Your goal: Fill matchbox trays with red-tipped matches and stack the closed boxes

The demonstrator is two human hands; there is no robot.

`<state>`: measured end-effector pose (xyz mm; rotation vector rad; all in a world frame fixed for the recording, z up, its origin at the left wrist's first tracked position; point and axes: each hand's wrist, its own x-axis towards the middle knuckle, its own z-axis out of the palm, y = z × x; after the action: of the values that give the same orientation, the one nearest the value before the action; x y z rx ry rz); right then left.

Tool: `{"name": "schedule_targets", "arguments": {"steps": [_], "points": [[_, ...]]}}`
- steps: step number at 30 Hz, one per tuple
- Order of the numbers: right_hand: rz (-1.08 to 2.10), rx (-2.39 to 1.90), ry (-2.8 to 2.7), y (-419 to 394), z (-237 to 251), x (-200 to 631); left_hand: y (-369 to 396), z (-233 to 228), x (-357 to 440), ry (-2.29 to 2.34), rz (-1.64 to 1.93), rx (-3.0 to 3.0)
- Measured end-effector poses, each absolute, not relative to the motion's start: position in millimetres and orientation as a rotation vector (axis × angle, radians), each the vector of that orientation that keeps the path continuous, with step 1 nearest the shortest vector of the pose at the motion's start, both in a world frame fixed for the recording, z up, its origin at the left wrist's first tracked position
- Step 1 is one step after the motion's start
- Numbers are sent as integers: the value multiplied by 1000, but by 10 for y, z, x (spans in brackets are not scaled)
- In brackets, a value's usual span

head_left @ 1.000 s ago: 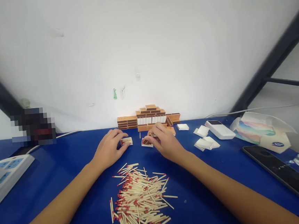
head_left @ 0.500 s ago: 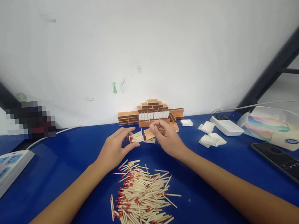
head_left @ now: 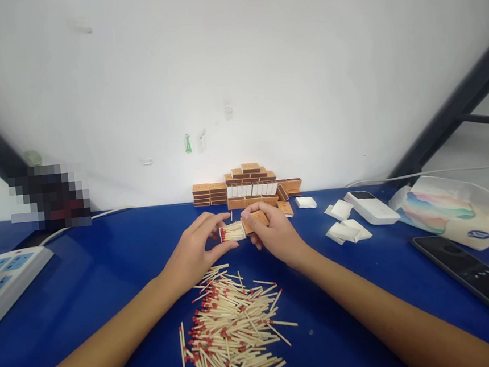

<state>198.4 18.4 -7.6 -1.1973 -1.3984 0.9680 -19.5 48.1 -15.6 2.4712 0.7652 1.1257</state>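
Between the thumb and fingers of my left hand (head_left: 193, 246) is a small white matchbox tray (head_left: 233, 232) filled with red-tipped matches. My right hand (head_left: 276, 229) pinches an orange matchbox sleeve (head_left: 257, 220). The tray's right end meets the sleeve's left opening; how far it reaches inside is hard to see. Just below both hands, a large heap of loose matches (head_left: 235, 321) lies on the blue table (head_left: 139, 250). One single match (head_left: 231, 215) lies behind the tray.
Stacked matchboxes (head_left: 252, 203) stand against the wall, with another matchbox (head_left: 285, 208) in front. To the right are several white trays (head_left: 343, 231), a white device (head_left: 371, 206), a tissue pack (head_left: 448, 211) and a phone (head_left: 471, 278). A power strip (head_left: 16, 272) sits at left.
My left hand has moved right with the filled tray, bringing its end to the sleeve. The sleeve in my right hand has tilted and shifted slightly right and down.
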Motion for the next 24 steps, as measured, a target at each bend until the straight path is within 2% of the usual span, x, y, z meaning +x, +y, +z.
{"name": "schedule_targets", "arguments": {"steps": [6,22,24], "points": [[1033,-1144,-1390,154,-22,1946,461,-134,-192,753,1187,2555],[833,-1100,-1579,62,-26,1928,439,-59,-165,711,1333,2441],[902,-1068,-1537,59,-39,1915,420,-60,-150,715,1331,2421]]}}
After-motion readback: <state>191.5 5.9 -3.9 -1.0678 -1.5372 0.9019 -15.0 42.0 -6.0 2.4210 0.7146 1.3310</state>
